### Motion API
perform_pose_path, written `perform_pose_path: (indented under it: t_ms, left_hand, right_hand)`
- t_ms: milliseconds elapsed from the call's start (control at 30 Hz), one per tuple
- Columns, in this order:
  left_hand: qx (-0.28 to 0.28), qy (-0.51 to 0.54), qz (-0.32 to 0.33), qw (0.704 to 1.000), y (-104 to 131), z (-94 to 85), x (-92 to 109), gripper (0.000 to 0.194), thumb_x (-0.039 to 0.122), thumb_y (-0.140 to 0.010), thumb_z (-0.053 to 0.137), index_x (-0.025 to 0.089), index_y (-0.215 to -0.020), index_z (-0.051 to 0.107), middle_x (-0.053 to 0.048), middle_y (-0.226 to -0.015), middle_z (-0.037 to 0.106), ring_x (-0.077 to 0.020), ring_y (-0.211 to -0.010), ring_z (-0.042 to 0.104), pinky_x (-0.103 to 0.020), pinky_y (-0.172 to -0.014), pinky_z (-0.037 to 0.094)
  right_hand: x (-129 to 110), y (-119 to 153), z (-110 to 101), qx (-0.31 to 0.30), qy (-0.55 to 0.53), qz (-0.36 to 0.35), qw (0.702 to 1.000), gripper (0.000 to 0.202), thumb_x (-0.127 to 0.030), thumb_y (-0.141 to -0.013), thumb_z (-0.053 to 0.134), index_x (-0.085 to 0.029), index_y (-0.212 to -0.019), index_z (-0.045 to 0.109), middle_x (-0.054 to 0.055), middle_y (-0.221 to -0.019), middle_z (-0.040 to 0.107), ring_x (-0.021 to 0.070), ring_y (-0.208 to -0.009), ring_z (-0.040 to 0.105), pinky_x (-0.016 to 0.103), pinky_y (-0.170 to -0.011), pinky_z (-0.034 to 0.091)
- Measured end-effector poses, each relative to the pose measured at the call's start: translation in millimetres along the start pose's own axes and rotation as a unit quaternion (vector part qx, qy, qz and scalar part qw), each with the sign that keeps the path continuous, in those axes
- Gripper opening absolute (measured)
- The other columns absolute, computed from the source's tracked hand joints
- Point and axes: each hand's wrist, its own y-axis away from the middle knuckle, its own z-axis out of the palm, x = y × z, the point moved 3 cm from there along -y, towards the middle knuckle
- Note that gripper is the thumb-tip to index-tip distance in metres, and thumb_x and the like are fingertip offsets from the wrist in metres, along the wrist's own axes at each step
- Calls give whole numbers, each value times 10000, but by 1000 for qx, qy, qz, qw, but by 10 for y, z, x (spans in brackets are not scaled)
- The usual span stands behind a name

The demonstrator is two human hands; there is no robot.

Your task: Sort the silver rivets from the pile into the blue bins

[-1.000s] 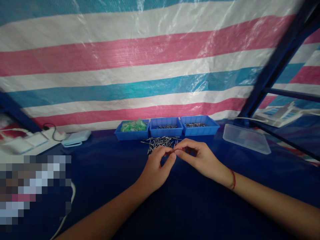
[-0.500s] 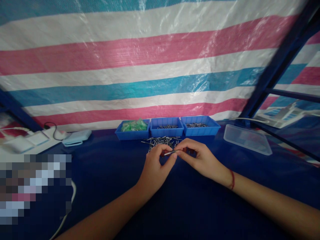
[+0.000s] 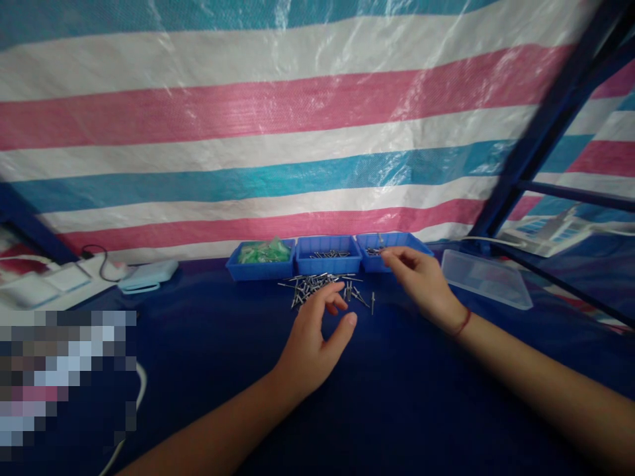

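Note:
My right hand is over the front of the right blue tray, thumb and finger pinched on a thin metal piece that looks like a blind rivet. Several similar pieces lie in that tray, partly hidden by the fingers. My left hand, thumb and fingers apart, holds nothing. Just beyond it a loose pile of blind rivets is spread on the dark blue table. One single rivet stands apart at the pile's right side.
A middle blue tray holds more rivets; the left blue tray holds green plastic. To the right lies a clear plastic lid. A light blue case and a power strip are at left. Striped sheeting hangs behind.
Both hands were together at a rivet in front of the pile. My right hand has moved right and forward to the right tray with a rivet; my left hand has let go and opened.

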Motion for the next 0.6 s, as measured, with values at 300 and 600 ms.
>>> perform_pose_path:
  t_ms: [300,600]
  left_hand:
    - [-51,-81,10,995,-84,-67,-2,165,155,-835,490,206,-954,592,-32,-891,637,-173,-874,589,-327,-825,446]
    - [-37,-335,-198,920,-375,-560,-655,304,193,-832,448,243,-1070,630,-76,-1138,611,-291,-1052,527,-449,-851,429]
  right_hand:
    - [224,-166,-175,14,66,119,991,421,-516,-774,496,-135,-692,655,19,-586,535,130,-513,456,256,-440,320]
    - [49,86,137,-138,111,36,984,423,-499,-811,460,-149,-673,654,-1,-561,532,112,-488,440,247,-459,308]
